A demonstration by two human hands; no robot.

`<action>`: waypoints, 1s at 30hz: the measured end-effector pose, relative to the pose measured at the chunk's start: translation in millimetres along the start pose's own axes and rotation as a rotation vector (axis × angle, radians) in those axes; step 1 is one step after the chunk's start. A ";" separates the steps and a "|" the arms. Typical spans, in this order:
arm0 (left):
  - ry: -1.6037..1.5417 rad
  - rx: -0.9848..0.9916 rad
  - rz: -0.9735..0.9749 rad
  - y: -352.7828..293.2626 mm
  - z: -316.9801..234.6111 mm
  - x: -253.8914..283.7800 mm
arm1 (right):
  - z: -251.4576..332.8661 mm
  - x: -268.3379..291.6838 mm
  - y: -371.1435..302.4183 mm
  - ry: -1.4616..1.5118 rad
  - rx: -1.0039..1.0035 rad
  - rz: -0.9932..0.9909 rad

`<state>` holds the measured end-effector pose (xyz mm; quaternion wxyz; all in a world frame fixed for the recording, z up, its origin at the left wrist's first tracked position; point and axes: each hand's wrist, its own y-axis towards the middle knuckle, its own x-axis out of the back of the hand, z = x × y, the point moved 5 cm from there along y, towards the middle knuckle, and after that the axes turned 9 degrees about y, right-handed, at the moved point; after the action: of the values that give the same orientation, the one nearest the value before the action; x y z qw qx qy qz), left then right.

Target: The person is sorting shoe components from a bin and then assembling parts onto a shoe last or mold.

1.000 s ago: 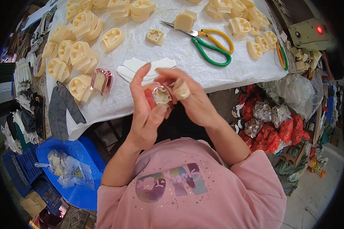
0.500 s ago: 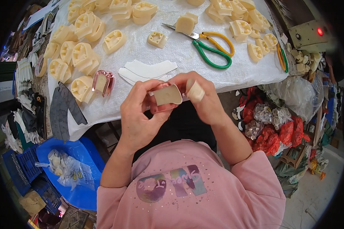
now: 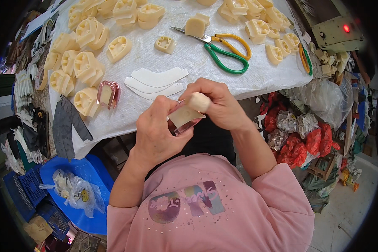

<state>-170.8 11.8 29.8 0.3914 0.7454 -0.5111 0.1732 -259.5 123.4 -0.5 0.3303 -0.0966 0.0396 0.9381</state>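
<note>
A shoe heel block (image 3: 184, 116) with a pale beige face and shiny pink wrapping along its sides is held above my lap, just off the table's front edge. My left hand (image 3: 157, 132) grips it from the left, fingers behind and thumb below. My right hand (image 3: 223, 105) pinches its upper right edge; a cream wrapping (image 3: 198, 102) covers the thumb and hides part of the heel. Beyond my hands lie white curved strips (image 3: 155, 83). A finished-looking pink heel (image 3: 108, 95) rests to their left, beside bare cream heels (image 3: 87, 102).
Scissors (image 3: 227, 52) with green and yellow handles lie open at the centre right. Many cream heels (image 3: 88, 67) crowd the white-covered table (image 3: 138, 50). Dark curved strips (image 3: 67, 128) hang at its left corner. A blue basin (image 3: 101, 172) stands below left, red bags (image 3: 300, 147) below right.
The heel has tilted in my hands, showing its pink lower side. My right thumb has come left onto its upper edge. The table's things sit slightly further left in view.
</note>
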 end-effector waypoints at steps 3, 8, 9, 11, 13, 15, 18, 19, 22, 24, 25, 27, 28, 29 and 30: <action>0.001 0.041 -0.017 -2.6 -0.2 -1.6 | -3.5 -1.5 -2.0 0.227 0.023 0.084; 0.053 0.112 -0.120 -3.3 0.1 -8.6 | -16.3 -6.8 -11.2 0.019 -0.006 -0.141; 0.069 0.118 -0.130 -2.2 1.2 -10.1 | -14.7 -10.3 -8.2 -0.047 0.116 -0.197; 0.103 0.134 -0.150 -0.7 3.6 -11.3 | -22.6 -15.5 -5.8 0.148 0.067 -0.226; 0.079 0.152 -0.195 -0.8 4.9 -9.0 | -28.6 -18.8 -5.6 0.394 0.003 -0.226; 0.085 0.161 -0.214 -2.0 4.1 -7.8 | -31.8 -23.5 -6.4 0.669 -0.060 -0.145; 0.145 0.157 -0.217 -5.4 0.2 -9.7 | -32.4 -21.1 -9.9 0.456 -0.084 -0.145; 0.162 0.152 -0.229 -6.3 -0.4 -10.6 | -27.8 -18.7 -11.4 0.237 0.011 -0.182; 0.211 0.117 -0.230 -7.9 1.7 -13.8 | -22.0 -19.0 -12.6 -0.203 0.155 -0.244; 0.226 0.107 -0.221 -7.9 6.4 -14.2 | -27.0 -18.2 -11.9 -0.190 0.083 -0.253; 0.225 0.113 -0.220 -7.7 9.7 -13.7 | -30.4 -17.8 -9.6 -0.057 0.046 -0.225; 0.191 0.121 -0.231 -7.2 14.8 -10.9 | -36.4 -15.0 -5.1 0.224 -0.041 -0.191; 0.189 0.118 -0.246 -7.4 15.4 -9.4 | -35.1 -15.2 -3.8 0.334 -0.031 -0.133; 0.186 0.115 -0.259 -7.9 15.5 -8.0 | -35.8 -16.4 -3.5 0.434 -0.062 -0.096; 0.184 0.137 -0.266 -8.5 16.2 -7.5 | -35.6 -16.6 -3.2 0.542 -0.082 -0.075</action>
<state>-168.6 5.6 11.2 0.4045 0.8123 -0.3569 0.2217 -239.3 110.8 -31.9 0.3381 -0.3587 0.0847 0.8659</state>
